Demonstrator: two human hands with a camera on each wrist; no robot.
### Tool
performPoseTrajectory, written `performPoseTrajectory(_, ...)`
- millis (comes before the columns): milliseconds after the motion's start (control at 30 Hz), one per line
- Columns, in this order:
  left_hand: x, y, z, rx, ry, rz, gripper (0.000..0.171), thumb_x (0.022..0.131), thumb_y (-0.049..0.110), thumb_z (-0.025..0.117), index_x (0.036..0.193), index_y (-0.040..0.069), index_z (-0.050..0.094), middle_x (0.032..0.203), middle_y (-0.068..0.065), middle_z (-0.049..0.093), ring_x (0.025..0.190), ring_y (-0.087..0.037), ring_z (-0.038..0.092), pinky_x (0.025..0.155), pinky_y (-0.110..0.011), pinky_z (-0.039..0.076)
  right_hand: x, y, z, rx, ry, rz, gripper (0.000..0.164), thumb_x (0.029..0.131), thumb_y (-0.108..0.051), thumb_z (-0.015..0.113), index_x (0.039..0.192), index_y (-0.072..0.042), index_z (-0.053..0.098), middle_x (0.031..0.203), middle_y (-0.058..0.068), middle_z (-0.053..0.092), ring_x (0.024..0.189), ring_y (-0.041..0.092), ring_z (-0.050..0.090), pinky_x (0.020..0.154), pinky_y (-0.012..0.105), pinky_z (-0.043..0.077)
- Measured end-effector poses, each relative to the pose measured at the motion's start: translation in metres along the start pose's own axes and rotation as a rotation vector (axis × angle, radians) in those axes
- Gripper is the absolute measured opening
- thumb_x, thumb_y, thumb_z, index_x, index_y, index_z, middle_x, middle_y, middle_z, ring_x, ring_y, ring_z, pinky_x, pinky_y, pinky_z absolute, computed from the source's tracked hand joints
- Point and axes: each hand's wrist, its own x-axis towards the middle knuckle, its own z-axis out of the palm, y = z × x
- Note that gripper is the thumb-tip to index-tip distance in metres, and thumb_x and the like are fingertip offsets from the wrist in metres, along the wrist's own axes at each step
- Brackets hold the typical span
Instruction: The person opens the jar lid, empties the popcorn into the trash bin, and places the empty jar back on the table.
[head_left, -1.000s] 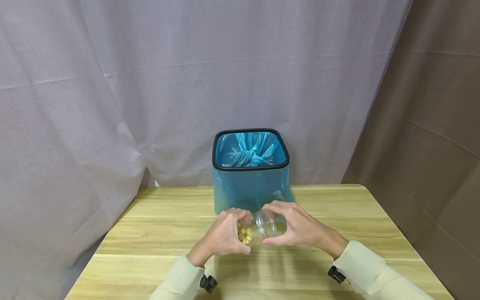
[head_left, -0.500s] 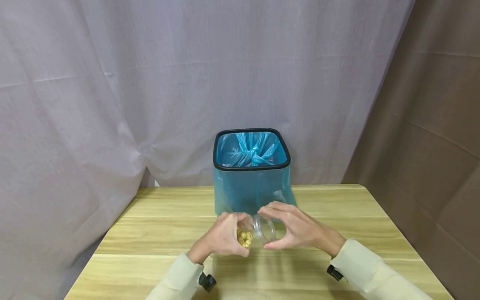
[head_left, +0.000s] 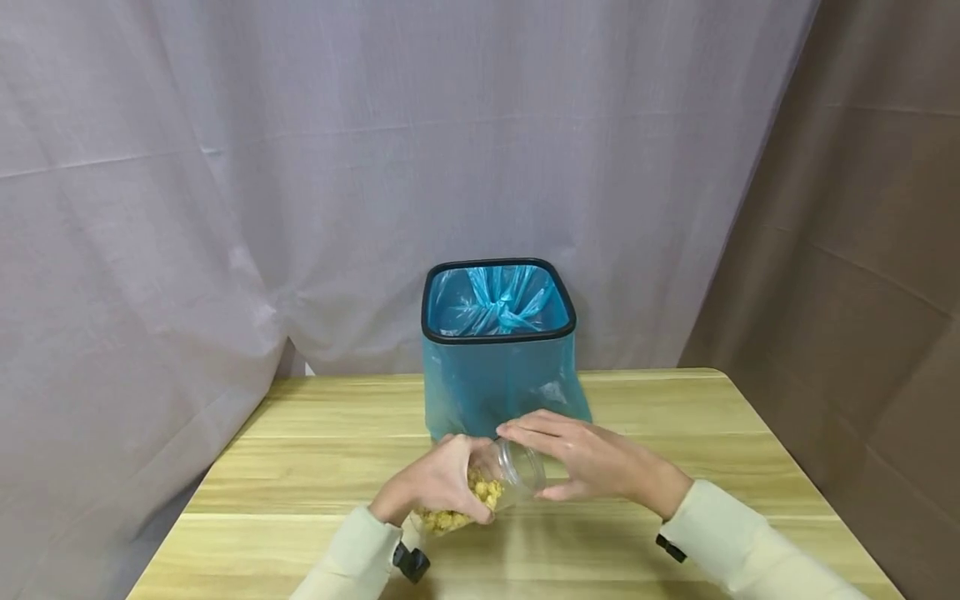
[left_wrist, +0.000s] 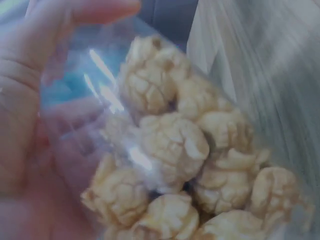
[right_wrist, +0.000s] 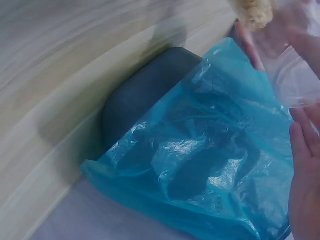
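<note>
My left hand grips a clear plastic jar partly filled with pale golden popcorn. The jar lies tilted, its base toward the lower left and its lid end toward my right hand. At that end, the thumb and fingers of my right hand hold the clear round lid from both sides, fingers above and thumb below. Through the jar wall in the left wrist view, the popcorn sits in large clumps. The right wrist view catches the lid between fingers at its right edge.
Just beyond my hands, a bin with a black rim and a blue plastic liner stands on the wooden table. Behind the table hangs a grey curtain, with a brown one along the right side.
The jar has tilted, its base swinging down and left so more popcorn shows. The lid and my right fingers have shifted slightly left, and those fingers have straightened somewhat.
</note>
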Motion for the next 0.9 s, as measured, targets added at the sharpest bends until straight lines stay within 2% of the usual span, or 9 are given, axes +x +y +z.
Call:
performPoseTrajectory(133, 0.003, -0.001, 0.003, 0.059, 0.061, -0.053, 0.05, 0.06, 0.025, 0.083, 0.105, 0.023, 0.061, 0.094, 0.01, 0.069, 0.082, -0.001, 0.063, 0.073, -0.017, 0.053, -0.003, 0.001, 0.002, 0.074, 0.011, 0.229, 0.092, 0.072, -0.055, 0.077, 0.147, -0.016, 0.04, 0.143, -0.002, 0.052, 0.13, 0.014, 0.05, 0.101, 0.039, 0.051)
performPoseTrajectory(233, 0.003, -0.001, 0.006, 0.086, 0.114, -0.077, 0.054, 0.058, 0.026, 0.084, 0.107, 0.019, 0.061, 0.096, 0.006, 0.069, 0.084, -0.002, 0.062, 0.074, -0.018, 0.052, -0.003, 0.001, 0.004, 0.17, 0.014, 0.411, 0.085, 0.075, -0.063, 0.07, 0.143, -0.018, 0.046, 0.133, -0.006, 0.058, 0.123, 0.009, 0.054, 0.098, 0.04, 0.052)
performPoseTrajectory(333, 0.003, 0.0, 0.009, 0.095, 0.162, -0.085, 0.057, 0.057, 0.024, 0.084, 0.108, 0.016, 0.062, 0.098, 0.001, 0.07, 0.084, -0.005, 0.062, 0.074, -0.018, 0.052, -0.001, 0.002, 0.008, 0.251, -0.003, 0.525, 0.078, 0.078, -0.066, 0.065, 0.137, -0.017, 0.052, 0.12, -0.009, 0.063, 0.113, 0.007, 0.058, 0.095, 0.039, 0.053)
performPoseTrajectory(433, 0.004, 0.001, 0.01, 0.112, 0.196, -0.086, 0.059, 0.056, 0.023, 0.084, 0.109, 0.013, 0.061, 0.099, -0.002, 0.07, 0.084, -0.006, 0.062, 0.072, -0.018, 0.052, 0.001, 0.003, 0.011, 0.296, -0.026, 0.58, 0.069, 0.079, -0.066, 0.064, 0.129, -0.019, 0.058, 0.112, -0.01, 0.064, 0.104, 0.008, 0.061, 0.09, 0.036, 0.054)
performPoseTrajectory(567, 0.004, 0.003, 0.01, 0.155, 0.224, -0.09, 0.062, 0.055, 0.025, 0.085, 0.111, 0.014, 0.06, 0.101, -0.002, 0.07, 0.085, -0.006, 0.062, 0.073, -0.017, 0.052, 0.003, 0.005, 0.013, 0.322, -0.051, 0.612, 0.061, 0.078, -0.067, 0.064, 0.121, -0.023, 0.061, 0.109, -0.01, 0.066, 0.097, 0.007, 0.062, 0.085, 0.028, 0.053)
performPoseTrajectory(733, 0.003, 0.004, 0.011, 0.191, 0.225, -0.102, 0.064, 0.055, 0.025, 0.085, 0.112, 0.011, 0.061, 0.103, -0.001, 0.069, 0.089, -0.007, 0.063, 0.076, -0.017, 0.052, 0.004, 0.007, 0.013, 0.361, -0.072, 0.587, 0.061, 0.078, -0.062, 0.067, 0.12, -0.019, 0.061, 0.108, -0.006, 0.066, 0.095, 0.006, 0.061, 0.084, 0.026, 0.053)
performPoseTrajectory(900, 0.002, 0.006, 0.012, 0.196, 0.216, -0.095, 0.064, 0.055, 0.024, 0.084, 0.113, 0.01, 0.061, 0.103, 0.0, 0.068, 0.09, -0.007, 0.063, 0.078, -0.017, 0.052, 0.002, 0.006, 0.01, 0.353, -0.08, 0.548, 0.06, 0.076, -0.052, 0.075, 0.124, -0.021, 0.058, 0.112, -0.007, 0.064, 0.099, 0.006, 0.06, 0.088, 0.031, 0.054)
